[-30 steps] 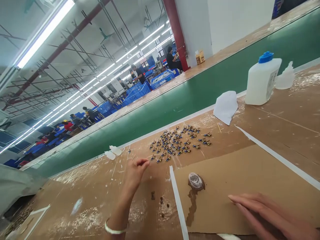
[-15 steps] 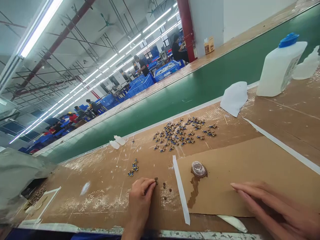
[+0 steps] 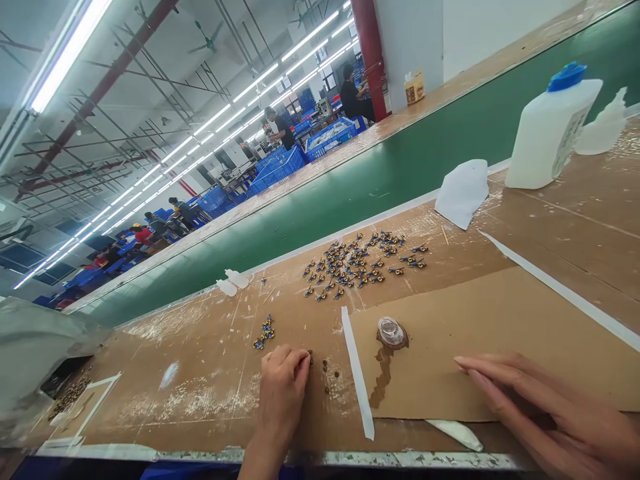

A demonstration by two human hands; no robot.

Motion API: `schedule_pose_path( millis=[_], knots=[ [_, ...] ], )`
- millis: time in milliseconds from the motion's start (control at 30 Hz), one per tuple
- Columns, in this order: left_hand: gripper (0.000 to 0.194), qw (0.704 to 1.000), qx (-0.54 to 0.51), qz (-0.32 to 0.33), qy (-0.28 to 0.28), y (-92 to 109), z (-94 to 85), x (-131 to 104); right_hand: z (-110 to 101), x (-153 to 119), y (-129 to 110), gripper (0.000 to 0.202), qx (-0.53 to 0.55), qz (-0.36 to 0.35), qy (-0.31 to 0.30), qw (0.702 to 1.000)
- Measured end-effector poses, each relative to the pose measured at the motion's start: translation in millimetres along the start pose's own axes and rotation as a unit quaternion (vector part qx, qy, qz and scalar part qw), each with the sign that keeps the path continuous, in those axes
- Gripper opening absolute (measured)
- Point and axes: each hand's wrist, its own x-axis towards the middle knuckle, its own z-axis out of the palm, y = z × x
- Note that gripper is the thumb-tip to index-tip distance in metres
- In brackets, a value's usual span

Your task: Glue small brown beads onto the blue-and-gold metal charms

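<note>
My left hand (image 3: 284, 383) is closed in a pinch on the cardboard-covered table, its fingertips at a small dark round piece (image 3: 311, 355) that they partly hide. A few more small dark round pieces (image 3: 325, 365) lie just right of it. Above it is a small group of blue and gold figures (image 3: 265, 331). My right hand (image 3: 543, 407) hovers over a brown cardboard sheet (image 3: 450, 333), thumb and finger brought together at the tips. Anything between them is too small to make out. Left of it, a small clear dish (image 3: 391, 331) sits in a dark wet stain on the sheet.
Many blue and gold figures (image 3: 353, 263) lie farther back. A white jug with blue cap (image 3: 553, 130), a squeeze bottle (image 3: 603, 127) and white paper (image 3: 463, 193) stand or lie at right. Behind runs a green belt (image 3: 320, 207). People work in the background.
My left fingertips have closed further over the small dark piece, hiding more of it. My right hand has barely moved. The whole view has shifted slightly.
</note>
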Motion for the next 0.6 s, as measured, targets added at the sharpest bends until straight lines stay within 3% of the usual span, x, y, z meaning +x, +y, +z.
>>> schedule_pose_path(
  millis=[100, 233, 433, 600],
  knots=[
    [0.010, 0.999, 0.002, 0.027, 0.045, 2, -5.3, -12, -2, 0, 2, 0.024, -0.004, -0.040, -0.030, 0.999],
    [0.019, 0.988, 0.032, 0.123, 0.092, 2, -8.5, -35, -4, 2, 0, 0.023, -0.006, -0.058, -0.024, 0.998],
    [0.027, 0.974, 0.059, 0.204, 0.084, -9, -3.1, -52, -3, 1, 1, 0.021, -0.025, -0.069, -0.023, 0.997],
    [0.037, 0.974, 0.040, 0.211, 0.071, -14, -4.4, -55, -2, -7, 10, 0.024, -0.020, -0.056, -0.032, 0.998]
  ],
)
